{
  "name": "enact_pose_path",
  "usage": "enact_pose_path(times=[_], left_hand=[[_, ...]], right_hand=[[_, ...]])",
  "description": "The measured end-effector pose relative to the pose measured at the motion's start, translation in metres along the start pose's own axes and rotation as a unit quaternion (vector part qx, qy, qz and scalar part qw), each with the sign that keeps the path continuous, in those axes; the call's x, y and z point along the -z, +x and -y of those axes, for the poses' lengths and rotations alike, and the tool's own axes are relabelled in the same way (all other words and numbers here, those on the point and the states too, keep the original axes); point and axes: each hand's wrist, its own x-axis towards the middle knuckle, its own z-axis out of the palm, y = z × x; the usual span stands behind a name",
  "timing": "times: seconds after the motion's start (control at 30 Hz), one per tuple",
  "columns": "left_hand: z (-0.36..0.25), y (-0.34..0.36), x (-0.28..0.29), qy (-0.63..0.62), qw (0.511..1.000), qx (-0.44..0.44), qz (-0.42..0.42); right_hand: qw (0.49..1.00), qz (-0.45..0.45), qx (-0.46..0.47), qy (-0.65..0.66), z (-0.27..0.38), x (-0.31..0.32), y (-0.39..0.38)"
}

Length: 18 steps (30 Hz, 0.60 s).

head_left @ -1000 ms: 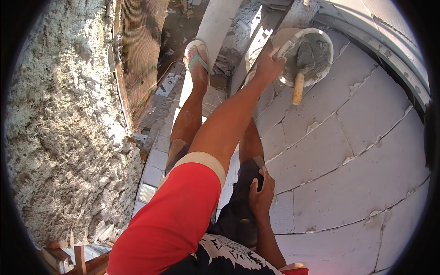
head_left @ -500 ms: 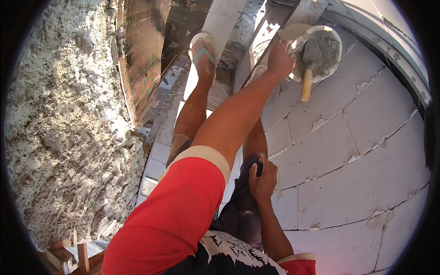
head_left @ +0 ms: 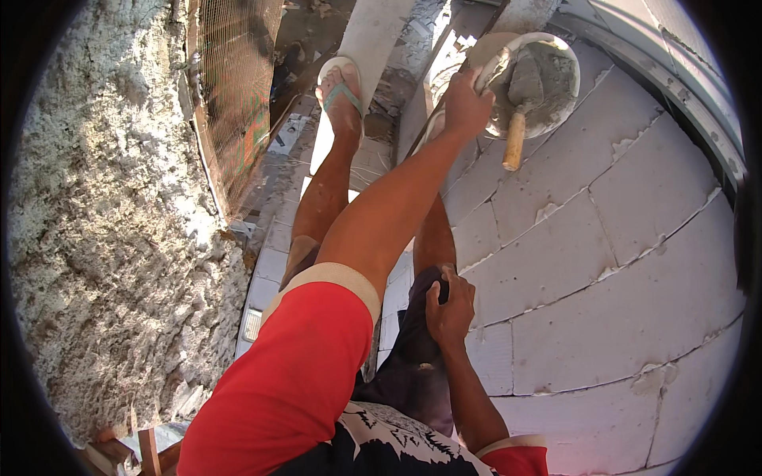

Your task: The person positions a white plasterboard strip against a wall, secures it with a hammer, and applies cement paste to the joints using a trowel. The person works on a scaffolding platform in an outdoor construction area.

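Note:
My left hand (head_left: 467,105) is reached out far ahead, its fingers closed at the left rim of a round white bucket (head_left: 573,99). Grey wet mortar (head_left: 556,67) lies in the bucket. A trowel (head_left: 514,143) rests in it, its blade on the mortar and its wooden handle sticking out over the near rim. My right hand (head_left: 451,309) lies on my right knee, holding nothing, with the thumb apart from the fingers.
Pale blocks with mortar joints (head_left: 587,262) fill the right side. A rough, crumbly grey surface (head_left: 127,238) runs along the left, beside a mesh-covered panel (head_left: 234,95). My sandalled left foot (head_left: 341,95) stands on a pale plank (head_left: 373,36). Debris lies around it.
The bucket, with the trowel in it, and my left hand have shifted a little to the left. The whole view has drifted slightly the same way. My right hand stays on the knee.

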Motion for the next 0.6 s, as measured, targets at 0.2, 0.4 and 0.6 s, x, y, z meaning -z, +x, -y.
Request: enact_pose_path(times=[0.2, 0.4, 0.6], left_hand=[[-0.020, -0.009, -0.001, 0.034, 0.999, -0.009, -0.036], [-0.034, -0.013, 0.018, 0.018, 0.994, -0.008, -0.106], [0.006, -0.009, 0.058, -0.041, 0.995, 0.018, -0.086]], right_hand=[[0.999, 0.004, 0.006, -0.031, 0.004, 0.001, 0.002], [0.999, 0.013, 0.003, -0.051, 0.008, 0.001, 0.004], [0.997, 0.020, 0.012, -0.071, 0.016, 0.002, 0.007]])
